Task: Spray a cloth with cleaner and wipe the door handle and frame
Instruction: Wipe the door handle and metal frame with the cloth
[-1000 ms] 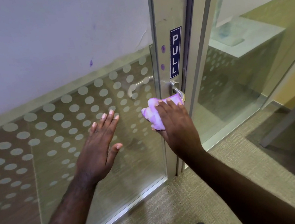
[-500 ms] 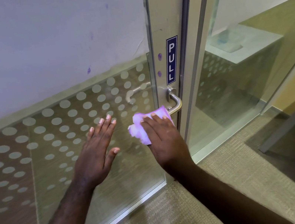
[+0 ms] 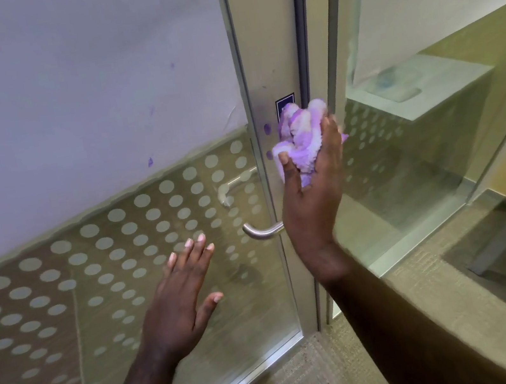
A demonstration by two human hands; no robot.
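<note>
A big glass door (image 3: 145,277) with rows of pale dots fills the space in front of both hands. Its top part is covered in plain white. The pale metal door frame (image 3: 269,38) runs straight up and down, just past the right hand. To the right of that hand there is more glass, and a brown carpet (image 3: 416,315) lies under the right arm.

The right hand (image 3: 312,202) is raised in front of the frame, with the arm reaching up from below. Its fingers are curled around a bunched-up purple and white cloth (image 3: 300,135). The cloth is up against the frame and covers most of a small dark blue sign (image 3: 284,103), so only the sign's top edge shows.

The left hand (image 3: 179,301) is lower down and to the left. It is open wide, fingers spread, and holds nothing. It is flat toward the dotted glass, but whether it touches the glass cannot be told.

The silver door handle (image 3: 263,231) sticks out between the two hands, just below the cloth. The right wrist hides one end of it.
</note>
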